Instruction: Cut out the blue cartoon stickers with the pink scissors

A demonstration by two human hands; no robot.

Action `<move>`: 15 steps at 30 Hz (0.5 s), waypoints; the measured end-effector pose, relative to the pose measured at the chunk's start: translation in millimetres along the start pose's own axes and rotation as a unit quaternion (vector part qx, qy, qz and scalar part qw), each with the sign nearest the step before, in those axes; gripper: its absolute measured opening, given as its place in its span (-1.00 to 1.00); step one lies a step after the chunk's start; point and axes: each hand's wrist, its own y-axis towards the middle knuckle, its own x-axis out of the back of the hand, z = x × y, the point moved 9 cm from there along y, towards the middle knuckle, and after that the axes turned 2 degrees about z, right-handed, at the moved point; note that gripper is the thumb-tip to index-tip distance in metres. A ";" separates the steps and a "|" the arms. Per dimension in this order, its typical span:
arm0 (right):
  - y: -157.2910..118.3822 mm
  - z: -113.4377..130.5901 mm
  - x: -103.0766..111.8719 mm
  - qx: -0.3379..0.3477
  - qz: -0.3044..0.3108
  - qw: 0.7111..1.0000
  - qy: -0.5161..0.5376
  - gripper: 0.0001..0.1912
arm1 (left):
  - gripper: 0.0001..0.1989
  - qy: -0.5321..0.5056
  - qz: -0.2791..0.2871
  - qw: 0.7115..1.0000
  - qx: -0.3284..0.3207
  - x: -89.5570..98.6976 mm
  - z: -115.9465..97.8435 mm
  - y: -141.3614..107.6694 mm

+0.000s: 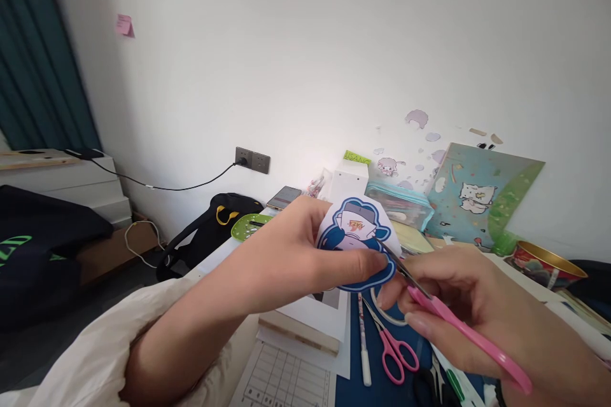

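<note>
Above the mat [352, 394], the left hand [310, 257] pinches a paper picture [356, 219], bottom seemingly trimmed, upper margin left; the right hand [470, 283] grips scissors [449, 318]

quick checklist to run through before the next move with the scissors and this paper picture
1. Paper picture held: ok, in the left hand.
2. Scissors held: ok, pink handles in the right hand.
3. Left thumb well clear of the blades: not ok, its tip looks close beside them.
4. Blades open or closed: cannot tell.
5. Second pink-handled scissors out of the hands: ok, lying on the blue surface.
</note>
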 end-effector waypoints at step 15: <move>-0.4 -12.5 -12.8 -0.071 0.045 0.992 0.098 -0.72 | -0.77 -0.001 0.020 1.000 0.008 -1.5 2.1 -0.8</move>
